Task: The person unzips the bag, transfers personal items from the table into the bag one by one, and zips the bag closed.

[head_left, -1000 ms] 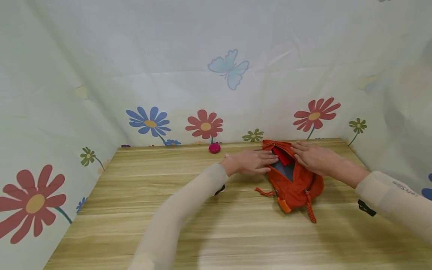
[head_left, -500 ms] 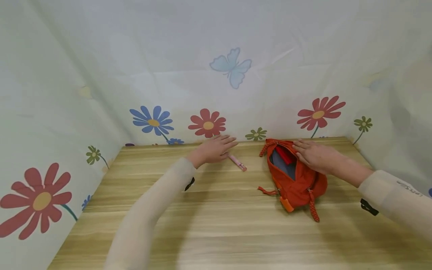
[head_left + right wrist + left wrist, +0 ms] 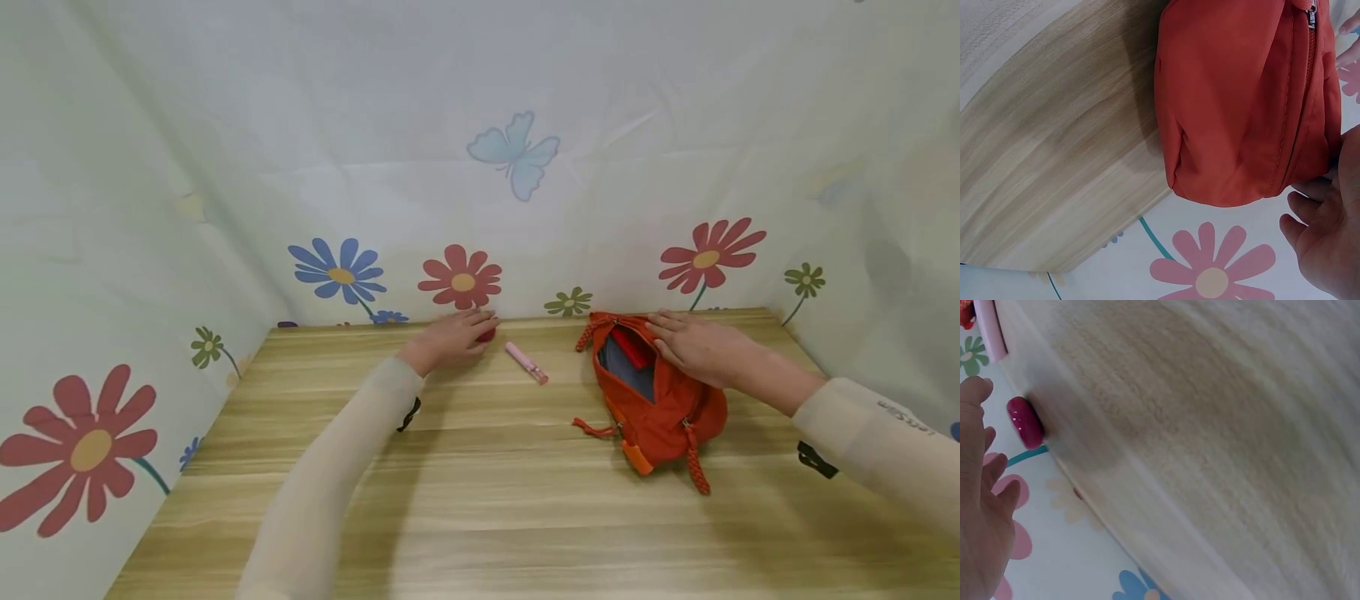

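Note:
My left hand reaches over a small glossy magenta rounded object at the table's back edge, covering most of it in the head view. From the left wrist, the magenta object shows apart from my loosely bent fingers. My right hand grips the opening's right edge of an orange-red zip pouch, fingers along the rim. The pouch gapes wide, with a red item inside against grey-blue lining. Beside the edge of the pouch, other right fingers curl in.
A slim pink tube lies on the wooden table between my left hand and the pouch. Braided pulls hang from the pouch's zips. A flower-printed cloth stands behind the table and along its sides.
My left hand has pulled away from the pouch's mouth and moved left to the magenta object, uncovering the pink tube. My right hand has stayed at the pouch edge.

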Demonstrator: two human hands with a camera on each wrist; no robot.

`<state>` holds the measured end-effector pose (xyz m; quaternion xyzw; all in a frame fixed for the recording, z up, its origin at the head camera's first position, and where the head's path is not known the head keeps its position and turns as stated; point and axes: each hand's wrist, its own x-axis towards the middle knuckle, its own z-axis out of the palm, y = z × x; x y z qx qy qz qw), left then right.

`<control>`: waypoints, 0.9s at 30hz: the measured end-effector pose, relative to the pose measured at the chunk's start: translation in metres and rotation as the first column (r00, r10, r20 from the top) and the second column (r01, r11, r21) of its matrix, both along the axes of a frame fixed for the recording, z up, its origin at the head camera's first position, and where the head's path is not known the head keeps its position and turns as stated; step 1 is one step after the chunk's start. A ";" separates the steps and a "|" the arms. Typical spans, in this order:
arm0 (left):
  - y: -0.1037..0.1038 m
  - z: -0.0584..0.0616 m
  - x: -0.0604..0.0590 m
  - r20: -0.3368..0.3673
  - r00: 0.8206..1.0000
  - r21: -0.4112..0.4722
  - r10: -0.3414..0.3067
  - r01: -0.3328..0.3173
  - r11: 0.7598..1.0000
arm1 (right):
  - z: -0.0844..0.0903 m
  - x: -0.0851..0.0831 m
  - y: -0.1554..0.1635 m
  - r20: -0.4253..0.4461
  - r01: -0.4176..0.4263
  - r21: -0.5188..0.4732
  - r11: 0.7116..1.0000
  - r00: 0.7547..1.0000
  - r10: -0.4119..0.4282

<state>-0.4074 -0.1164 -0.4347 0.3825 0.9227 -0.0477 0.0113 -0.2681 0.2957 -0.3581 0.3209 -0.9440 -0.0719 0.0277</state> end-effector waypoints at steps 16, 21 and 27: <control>0.004 -0.009 -0.007 0.030 1.000 0.084 0.002 -0.004 0.996 | 0.003 -0.002 -0.001 -0.019 -0.010 -0.002 1.000 1.000 0.010; 0.004 -0.010 -0.005 0.061 0.998 0.117 0.021 -0.028 0.993 | 0.003 -0.002 -0.001 -0.014 -0.003 -0.004 1.000 1.000 0.003; 0.002 -0.012 -0.006 0.087 0.996 0.147 0.037 -0.049 0.988 | 0.002 -0.002 -0.001 -0.015 0.003 -0.022 1.000 1.000 -0.004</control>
